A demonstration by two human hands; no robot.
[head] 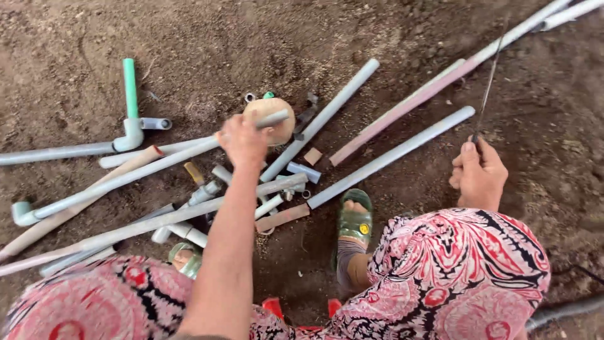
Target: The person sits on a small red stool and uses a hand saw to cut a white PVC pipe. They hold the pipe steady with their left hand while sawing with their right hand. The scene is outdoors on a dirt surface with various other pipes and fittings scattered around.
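A long grey pipe (pixel 126 177) is grasped near its far end by the left hand (pixel 244 140), the fingers closed around it; a short stub of the pipe juts out past the knuckles, over a round tan lump (pixel 275 117) lying just beyond the hand. From the grip the pipe runs down and to the left, ending in an elbow fitting (pixel 22 214) well apart from the hand.

A thin dark blade (pixel 489 79) is held in the right hand (pixel 478 173), which is clenched around its lower end; the blade rises away from the hand toward the far edge of the view.

Between the two hands several grey pipes lie slantwise on the bare soil (pixel 251 38), among them a thick grey pipe (pixel 390 157) whose upper end stops just left of the right hand. Below the left hand more pipes and short offcuts (pixel 303 171) are crossed in a crowded heap, with little free ground there. A green-topped pipe assembly (pixel 131 101) lies well to the left of the left hand.

Open soil is seen beyond the left hand, and to the right of the right hand. A green sandal (pixel 354 221) is planted between the hands, nearer the body, touching the lower end of the thick grey pipe. Patterned red cloth (pixel 465 271) covers both knees along the near edge.
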